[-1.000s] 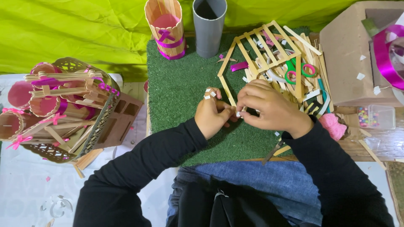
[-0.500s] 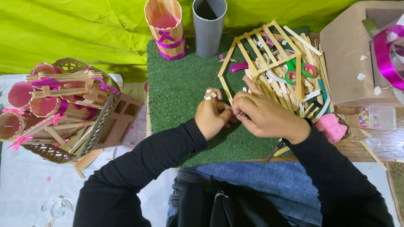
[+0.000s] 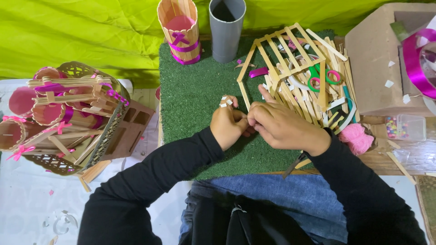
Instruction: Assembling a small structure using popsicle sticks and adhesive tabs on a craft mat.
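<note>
My left hand (image 3: 228,123) and my right hand (image 3: 284,127) meet fingertip to fingertip over the green turf mat (image 3: 190,100). Both have curled fingers, and whatever lies between them is hidden. Small white tape bits (image 3: 226,103) stick to the back of my left fingers. My right thumb points up against the lower left corner of a house-shaped frame of wooden craft sticks (image 3: 284,50). The frame lies on a pile of loose sticks (image 3: 318,106) just beyond my right hand.
Green-and-pink scissors (image 3: 323,77) lie in the stick pile. A stick cup with a pink ribbon (image 3: 179,29) and a grey pipe (image 3: 226,27) stand at the mat's far edge. A stick-and-pink-cup model (image 3: 63,118) sits left. At right are a cardboard box (image 3: 377,59), pink yarn (image 3: 356,138) and a bead box (image 3: 404,128).
My right hand has slid left and closer to my left hand, its thumb now raised toward the frame's corner. My left hand has stayed almost where it was.
</note>
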